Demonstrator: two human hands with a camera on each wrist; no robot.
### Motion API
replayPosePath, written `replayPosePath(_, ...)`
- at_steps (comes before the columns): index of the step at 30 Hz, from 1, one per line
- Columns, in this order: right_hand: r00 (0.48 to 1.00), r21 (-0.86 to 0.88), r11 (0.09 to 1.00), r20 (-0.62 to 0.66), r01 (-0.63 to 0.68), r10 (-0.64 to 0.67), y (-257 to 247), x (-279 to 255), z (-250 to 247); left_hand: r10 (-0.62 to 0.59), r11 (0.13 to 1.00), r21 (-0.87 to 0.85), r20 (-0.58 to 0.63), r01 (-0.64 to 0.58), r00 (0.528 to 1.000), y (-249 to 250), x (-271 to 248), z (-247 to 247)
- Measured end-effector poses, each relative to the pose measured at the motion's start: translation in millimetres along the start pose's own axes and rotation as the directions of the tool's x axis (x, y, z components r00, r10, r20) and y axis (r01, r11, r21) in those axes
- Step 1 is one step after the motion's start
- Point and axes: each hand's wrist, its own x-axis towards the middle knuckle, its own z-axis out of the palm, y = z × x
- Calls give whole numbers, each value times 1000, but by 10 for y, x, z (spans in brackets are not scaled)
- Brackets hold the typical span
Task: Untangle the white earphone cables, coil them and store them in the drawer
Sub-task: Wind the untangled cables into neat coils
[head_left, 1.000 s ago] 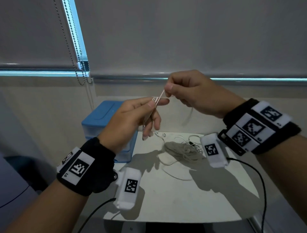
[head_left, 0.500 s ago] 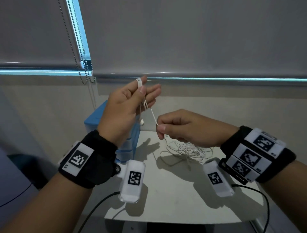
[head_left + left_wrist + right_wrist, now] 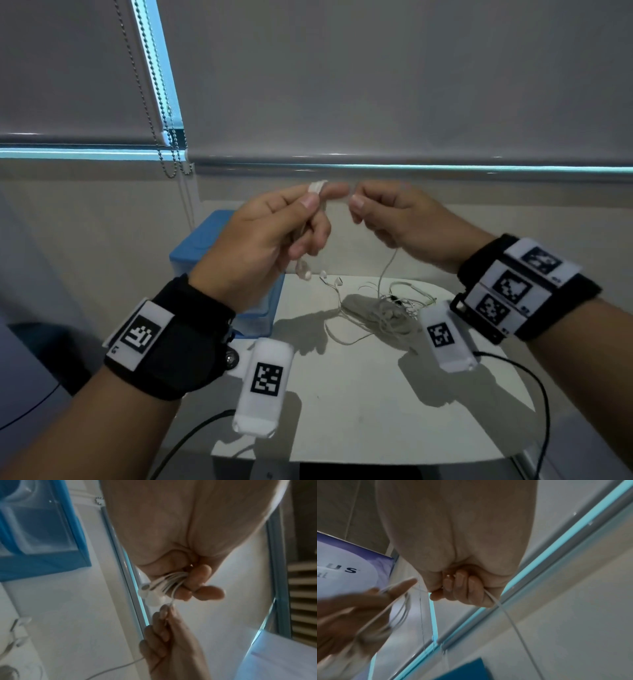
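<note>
My left hand (image 3: 308,219) is raised above the table and holds several loops of white earphone cable (image 3: 318,187) wound round its fingers; the earbuds (image 3: 150,592) hang below the curled fingers. My right hand (image 3: 363,209) is level with it, close to its right, and pinches the same cable (image 3: 491,596) between thumb and forefinger. From that hand the cable (image 3: 387,270) drops to a tangled heap of white cables (image 3: 380,308) on the white table (image 3: 359,411). The blue drawer unit (image 3: 212,246) stands behind my left hand, partly hidden.
Bead chains (image 3: 164,137) of the roller blinds hang at the back left. Black leads (image 3: 544,411) run from both wrist cameras over the table's front edge. Loose earbuds (image 3: 330,279) lie beside the heap.
My right hand has risen from near the heap up to my left hand's fingertips, bringing the cable with it. My left hand has dropped slightly, still holding the loops.
</note>
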Motion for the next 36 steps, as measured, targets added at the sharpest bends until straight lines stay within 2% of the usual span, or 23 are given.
replayPosePath(3,996,-34,999,84,-8,10,34,-92,189,48,994,-92,-102,-58,994,46,20,-15)
replayPosePath(7,965,-179,983,264,44,5,-131,-245,381,65,979,-171,-232,-106,970,14,62,-56)
replayPosePath(9,942,-249,964,334,90,-1,-270,-321,419,54,985,-145,-243,-91,969,-8,58,-58)
replayPosePath(10,938,-264,959,345,103,-6,-362,-349,399,53,994,-79,-230,-73,972,-18,46,-53)
replayPosePath(13,962,-248,958,262,147,-80,-561,-297,243,60,977,213,-131,-31,990,-63,-20,-9)
replayPosePath(14,968,-233,957,218,173,-122,-589,-254,173,57,964,263,-97,-30,994,-77,-41,3)
replayPosePath(16,974,-224,954,150,200,-169,-568,-146,68,51,961,274,-16,-45,999,-77,-69,17)
replayPosePath(19,991,-277,952,20,131,-130,-387,-34,-67,8,955,297,30,-16,1000,-43,-81,13)
replayPosePath(22,994,-225,972,-69,63,-81,-241,-18,-111,-67,972,227,45,55,997,-17,-82,-20)
replayPosePath(26,996,-141,988,-61,59,-68,-80,-79,40,-30,1000,7,44,30,999,12,-52,-58)
replayPosePath(32,998,-110,993,-29,47,-50,6,-115,218,2,1000,-7,-42,-2,999,-38,-30,-29)
replayPosePath(36,999,29,1000,-48,1,1,24,-134,254,-28,994,-106,-106,16,994,-85,6,-25)
